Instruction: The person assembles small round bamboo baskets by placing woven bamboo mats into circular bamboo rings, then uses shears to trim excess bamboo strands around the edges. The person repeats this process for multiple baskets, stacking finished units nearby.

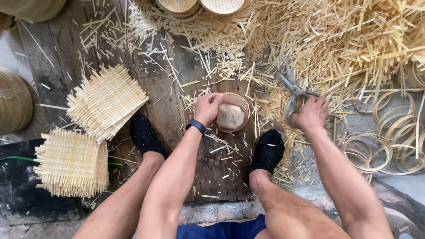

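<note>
Your left hand (208,107) is curled over the rim of a small round bamboo basket (231,113) on the dark wooden boards (177,88) between your feet — fingers closed on its edge, a pale, rough disc filling its middle. Your right hand (312,114) is wrapped tight around the handles of metal scissors (293,90), blades pointing up and away, parted a little. Thin, straw-coloured bamboo offcuts (336,40) lie heaped beyond — flat and splintery. To your left, two stacks of square woven mats (106,101) with fringed edges; to your right, loose bamboo hoops (367,152).
</note>
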